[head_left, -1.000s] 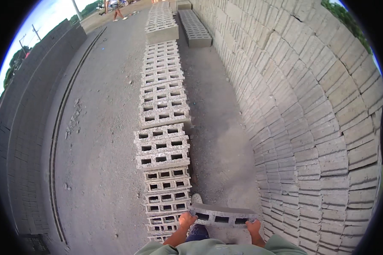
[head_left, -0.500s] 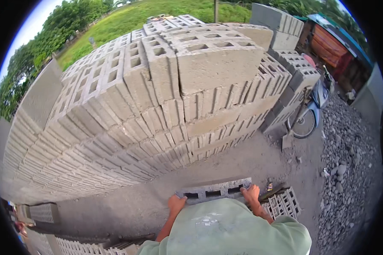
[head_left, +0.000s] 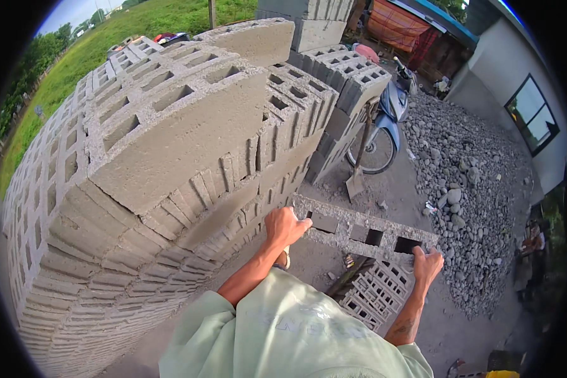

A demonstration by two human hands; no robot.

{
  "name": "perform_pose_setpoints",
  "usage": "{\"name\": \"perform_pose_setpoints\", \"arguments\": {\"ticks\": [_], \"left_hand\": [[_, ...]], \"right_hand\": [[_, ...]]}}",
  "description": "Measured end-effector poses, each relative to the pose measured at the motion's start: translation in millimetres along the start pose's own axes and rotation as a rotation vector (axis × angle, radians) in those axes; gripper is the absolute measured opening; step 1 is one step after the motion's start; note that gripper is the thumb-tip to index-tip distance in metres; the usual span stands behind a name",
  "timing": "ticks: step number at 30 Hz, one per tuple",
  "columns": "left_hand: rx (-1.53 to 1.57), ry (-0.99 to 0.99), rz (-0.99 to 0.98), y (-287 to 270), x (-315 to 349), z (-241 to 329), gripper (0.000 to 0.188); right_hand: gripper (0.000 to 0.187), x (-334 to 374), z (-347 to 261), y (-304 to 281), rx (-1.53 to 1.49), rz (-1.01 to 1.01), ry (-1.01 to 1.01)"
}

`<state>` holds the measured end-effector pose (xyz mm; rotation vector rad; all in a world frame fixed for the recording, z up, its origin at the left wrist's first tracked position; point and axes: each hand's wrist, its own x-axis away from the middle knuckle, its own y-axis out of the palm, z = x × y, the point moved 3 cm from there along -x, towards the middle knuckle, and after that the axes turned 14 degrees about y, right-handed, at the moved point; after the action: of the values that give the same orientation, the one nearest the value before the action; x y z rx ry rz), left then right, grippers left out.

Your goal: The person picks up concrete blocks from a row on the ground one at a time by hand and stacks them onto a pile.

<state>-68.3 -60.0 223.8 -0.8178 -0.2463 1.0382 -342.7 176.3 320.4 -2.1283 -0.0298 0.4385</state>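
A grey hollow concrete block point(head_left: 345, 230) hangs level in front of my body, its holes facing up toward me. My left hand point(head_left: 285, 227) grips its left end, with the thumb at the end hole. At the opposite end my right hand point(head_left: 427, 263) is closed on the rim, close to the dark right-hand hole. Just left of my left hand rises a tall stack of similar blocks point(head_left: 183, 138). Below the held block, partly covered by it and my shirt, a low group of blocks point(head_left: 378, 286) stands on the ground.
A blue motorbike point(head_left: 394, 104) stands beyond the held block, next to a shorter block stack point(head_left: 365, 79). A shovel point(head_left: 356, 184) is upright near its front wheel. Loose gravel point(head_left: 453, 164) spreads along the right, before a grey wall point(head_left: 494, 82) with a window.
My view and body have turned to the right. The block, held in both hands throughout, has come up and away from my body, and the tall stack now fills the left side.
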Motion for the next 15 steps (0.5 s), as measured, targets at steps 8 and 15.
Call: {"name": "perform_pose_setpoints", "arguments": {"ticks": [8, 15], "left_hand": [[0.16, 0.21, 0.422, -48, -154, 56, 0.039], [-0.046, 0.173, 0.737, -97, -239, 74, 0.043]], "right_hand": [[0.027, -144, -149, -11, -0.41, 0.185, -0.375], [0.021, -286, -286, 53, -0.399, -0.063, -0.543]]}}
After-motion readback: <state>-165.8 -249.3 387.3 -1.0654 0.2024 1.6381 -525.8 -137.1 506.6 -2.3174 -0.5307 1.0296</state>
